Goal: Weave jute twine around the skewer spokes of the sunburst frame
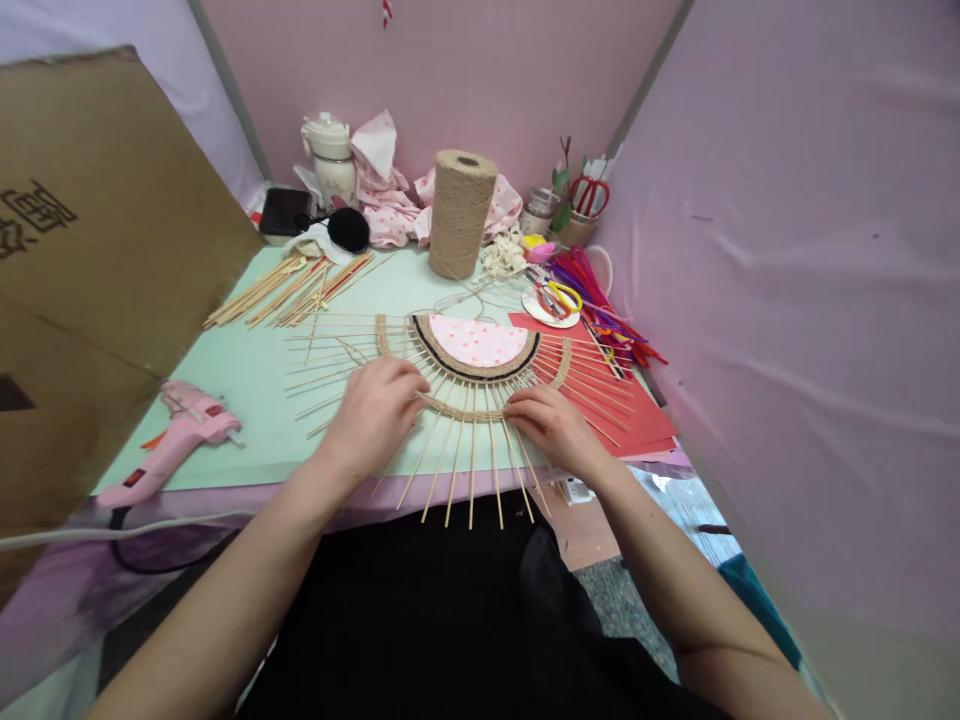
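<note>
Half-round fan (475, 376) of sticks lay at the near edge of the worktop (274, 450), lower sticks overhanging. Left hand (381, 408) and right hand (553, 425), fingers bent, met its outer twine band (469, 414); whether they pinched it, I could not tell. Twine spool (459, 215) stood behind.

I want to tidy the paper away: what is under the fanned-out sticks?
Under the fanned-out sticks lie the green sheet and, at the right, the red paper. What lies beneath the spotted cloth is covered.
</note>
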The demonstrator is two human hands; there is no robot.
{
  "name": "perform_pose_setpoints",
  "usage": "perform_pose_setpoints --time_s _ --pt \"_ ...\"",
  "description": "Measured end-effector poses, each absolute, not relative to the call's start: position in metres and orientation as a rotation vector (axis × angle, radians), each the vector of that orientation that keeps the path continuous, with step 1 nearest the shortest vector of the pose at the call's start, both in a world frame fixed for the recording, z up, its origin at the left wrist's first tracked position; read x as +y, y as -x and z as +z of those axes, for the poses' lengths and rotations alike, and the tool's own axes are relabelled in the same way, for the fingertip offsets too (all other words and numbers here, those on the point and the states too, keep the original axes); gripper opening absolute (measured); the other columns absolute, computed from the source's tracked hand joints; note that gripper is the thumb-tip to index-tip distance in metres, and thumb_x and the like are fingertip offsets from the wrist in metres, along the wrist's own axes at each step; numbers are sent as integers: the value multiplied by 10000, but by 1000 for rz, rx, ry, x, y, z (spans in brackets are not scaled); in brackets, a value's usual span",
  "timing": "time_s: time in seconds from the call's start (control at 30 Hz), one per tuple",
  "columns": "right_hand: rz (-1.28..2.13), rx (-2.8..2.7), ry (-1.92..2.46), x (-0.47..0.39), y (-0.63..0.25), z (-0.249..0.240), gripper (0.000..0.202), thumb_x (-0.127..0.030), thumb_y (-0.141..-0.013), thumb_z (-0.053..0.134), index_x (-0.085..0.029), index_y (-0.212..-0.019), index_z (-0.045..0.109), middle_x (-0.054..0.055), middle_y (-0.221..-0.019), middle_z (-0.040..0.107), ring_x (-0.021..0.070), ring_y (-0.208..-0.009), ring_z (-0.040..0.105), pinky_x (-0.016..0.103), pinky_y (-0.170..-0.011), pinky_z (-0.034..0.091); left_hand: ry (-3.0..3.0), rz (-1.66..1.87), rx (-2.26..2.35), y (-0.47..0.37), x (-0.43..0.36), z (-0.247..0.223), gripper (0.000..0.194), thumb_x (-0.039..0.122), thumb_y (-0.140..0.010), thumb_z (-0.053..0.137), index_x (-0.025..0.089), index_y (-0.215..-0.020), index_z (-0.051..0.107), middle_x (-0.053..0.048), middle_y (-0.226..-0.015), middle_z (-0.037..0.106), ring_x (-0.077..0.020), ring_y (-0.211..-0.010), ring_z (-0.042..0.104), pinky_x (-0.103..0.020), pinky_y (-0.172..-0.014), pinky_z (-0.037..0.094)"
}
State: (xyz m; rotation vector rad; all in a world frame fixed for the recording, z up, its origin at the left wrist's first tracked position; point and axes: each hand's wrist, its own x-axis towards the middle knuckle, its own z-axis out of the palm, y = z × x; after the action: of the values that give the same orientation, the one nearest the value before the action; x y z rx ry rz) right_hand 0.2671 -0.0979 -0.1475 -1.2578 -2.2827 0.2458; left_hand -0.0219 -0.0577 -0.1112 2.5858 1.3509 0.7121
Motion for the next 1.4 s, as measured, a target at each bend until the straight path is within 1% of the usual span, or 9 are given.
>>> perform_pose_setpoints --time_s 0.07,0.13,0.27,0.47,0.63,0.83,0.93,1.2,1.4 --pt "243 -2275 1263 -98 -266 -150 197 -261 -980 513 -196 -974 700 91 -1030 696 208 -977 629 400 -906 492 -2662 602 1256 8 -56 -123 134 184 -898 553 212 -969 664 -92 -1126 664 -271 -1116 530 -435 -911 374" --pt "246 -2267 1270 -99 -266 -150 200 -265 -981 512 -194 -970 698 91 -1021 700 209 -972 629 402 -905 494 -2699 518 1248 0 -53 -132 110 188 -903 554 205 -938 657 -100 -1121 655 -286 -1126 502 -450 -888 355" --pt "268 -2256 1293 -100 -267 -151 220 -283 -989 492 -202 -1000 696 93 -1021 705 215 -974 631 422 -915 495 -2725 448 1272 -1 -48 -137 124 224 -920 539 187 -838 624 -96 -995 631 -274 -1012 494 -438 -835 342" --pt "226 -2239 1279 -99 -270 -155 245 -268 -1006 454 -190 -1016 686 103 -1055 699 214 -1002 627 409 -917 498 -2771 354 1164 6 -47 -131 138 190 -926 488 193 -854 605 -86 -935 594 -268 -956 478 -438 -848 332" --pt "214 -2287 1280 -99 -273 -160 241 -209 -1001 444 -198 -1081 670 100 -1117 688 211 -1055 614 407 -948 482 -2846 417 1090 11 -47 -137 178 176 -936 436 201 -908 609 -108 -1024 591 -277 -1001 469 -468 -906 325" --pt "172 -2344 1314 -99 -273 -160 243 -210 -1004 446 -173 -1133 648 109 -1130 687 219 -1058 602 399 -951 477 -2803 500 1098 14 -48 -150 218 170 -958 389 169 -935 605 -125 -1083 602 -268 -1020 490 -416 -869 408" --pt "179 -2339 1317 -98 -272 -158 242 -206 -999 452 -176 -1126 656 114 -1133 690 223 -1053 607 399 -944 481 -2849 464 1133 13 -49 -150 212 149 -956 397 155 -946 609 -130 -1071 626 -267 -983 521 -398 -827 441" --pt "222 -2309 1311 -100 -270 -151 222 -216 -992 472 -202 -1090 671 101 -1091 712 238 -1014 636 424 -912 499 -2916 396 1277 8 -50 -150 193 93 -925 432 135 -942 620 -126 -1035 653 -268 -921 580 -400 -777 471" --pt "140 -2286 1306 -105 -255 -137 179 -239 -976 520 -202 -1071 667 104 -1121 687 234 -1045 615 413 -927 484 -2927 579 1207 9 -48 -152 145 120 -926 477 153 -865 604 -92 -959 644 -242 -884 560 -419 -907 440"
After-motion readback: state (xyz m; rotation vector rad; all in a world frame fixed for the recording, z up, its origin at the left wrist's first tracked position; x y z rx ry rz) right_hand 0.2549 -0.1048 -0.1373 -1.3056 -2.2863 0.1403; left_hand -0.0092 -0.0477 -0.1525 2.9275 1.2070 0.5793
